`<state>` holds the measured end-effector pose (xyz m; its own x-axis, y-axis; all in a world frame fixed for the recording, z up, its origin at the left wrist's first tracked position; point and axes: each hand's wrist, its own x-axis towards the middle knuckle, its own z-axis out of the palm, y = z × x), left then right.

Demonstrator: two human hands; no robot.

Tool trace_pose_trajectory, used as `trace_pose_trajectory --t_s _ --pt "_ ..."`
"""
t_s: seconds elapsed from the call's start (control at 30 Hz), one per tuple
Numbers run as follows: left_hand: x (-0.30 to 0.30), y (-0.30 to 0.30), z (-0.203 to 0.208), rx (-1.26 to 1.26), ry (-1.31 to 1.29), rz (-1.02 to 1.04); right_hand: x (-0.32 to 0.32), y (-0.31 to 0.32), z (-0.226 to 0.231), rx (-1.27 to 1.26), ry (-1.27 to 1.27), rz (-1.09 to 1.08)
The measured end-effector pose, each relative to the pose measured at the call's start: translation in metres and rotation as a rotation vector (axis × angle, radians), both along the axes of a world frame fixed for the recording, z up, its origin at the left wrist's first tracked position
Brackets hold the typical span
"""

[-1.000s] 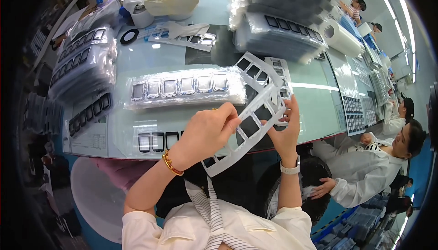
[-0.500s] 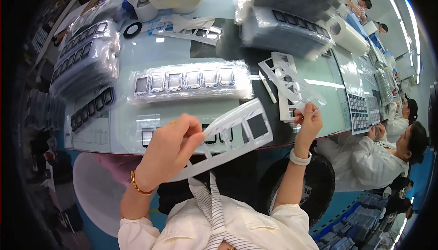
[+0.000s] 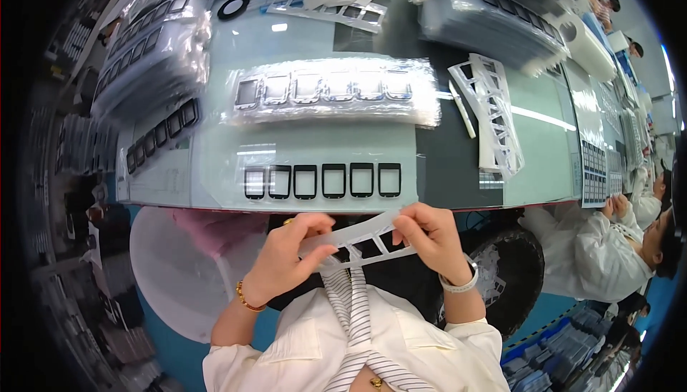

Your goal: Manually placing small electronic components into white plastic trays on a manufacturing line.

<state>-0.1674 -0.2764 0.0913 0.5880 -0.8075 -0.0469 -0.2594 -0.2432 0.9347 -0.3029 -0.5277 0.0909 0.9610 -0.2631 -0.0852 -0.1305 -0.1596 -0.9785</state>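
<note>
In front of my chest, below the table edge, a white backing strip (image 3: 365, 229) with rectangular cutouts is stretched between my two hands. My left hand (image 3: 286, 256) has its left end between thumb and fingers. At the other end, my right hand (image 3: 431, 240) pinches the strip with thumb and forefinger. Just beyond them on the table lies a row of black-rimmed rectangular panels (image 3: 333, 181), side by side. Farther back, a clear plastic tray (image 3: 338, 109) holds a row of silver-edged frames.
Cutout white strips (image 3: 494, 124) lie at the right beside a slim white tool (image 3: 462, 109). Stacked clear trays stand at back left (image 3: 154, 63) and back right (image 3: 486, 27). Below the edge are a white tub (image 3: 172, 277) and a dark bin (image 3: 526, 277). Co-workers sit at the right.
My right hand has left the strips at the right, where it held clear film, and now grips the white strip's right end. The strip has come closer to my body, uncovering the panel row.
</note>
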Motion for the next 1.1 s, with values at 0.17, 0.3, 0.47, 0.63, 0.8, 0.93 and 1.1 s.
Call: trace_pose_trajectory --t_s 0.17,0.3,0.47,0.63,0.8,0.93,1.1 --pt "-0.016 -0.019 -0.005 -0.080 -0.155 -0.061 0.004 0.028 -0.014 -0.133 -0.068 0.035" --pt "-0.017 -0.025 -0.015 -0.102 -0.173 0.046 0.006 0.029 -0.006 -0.193 -0.120 -0.018" --pt "-0.013 -0.029 -0.021 -0.138 -0.248 0.020 0.007 0.019 -0.005 -0.372 -0.188 0.113" --pt "-0.010 -0.032 -0.018 0.003 -0.283 -0.008 0.012 0.019 0.007 -0.523 -0.271 0.130" --pt "0.002 -0.031 -0.028 0.101 -0.330 0.043 0.007 0.016 0.049 -0.522 -0.440 0.212" --pt "0.001 -0.042 -0.019 0.058 -0.326 0.044 0.005 0.005 0.057 -0.387 -0.453 0.150" --pt "-0.008 -0.051 -0.025 0.065 -0.321 0.091 0.014 -0.010 0.031 -0.484 -0.469 -0.019"
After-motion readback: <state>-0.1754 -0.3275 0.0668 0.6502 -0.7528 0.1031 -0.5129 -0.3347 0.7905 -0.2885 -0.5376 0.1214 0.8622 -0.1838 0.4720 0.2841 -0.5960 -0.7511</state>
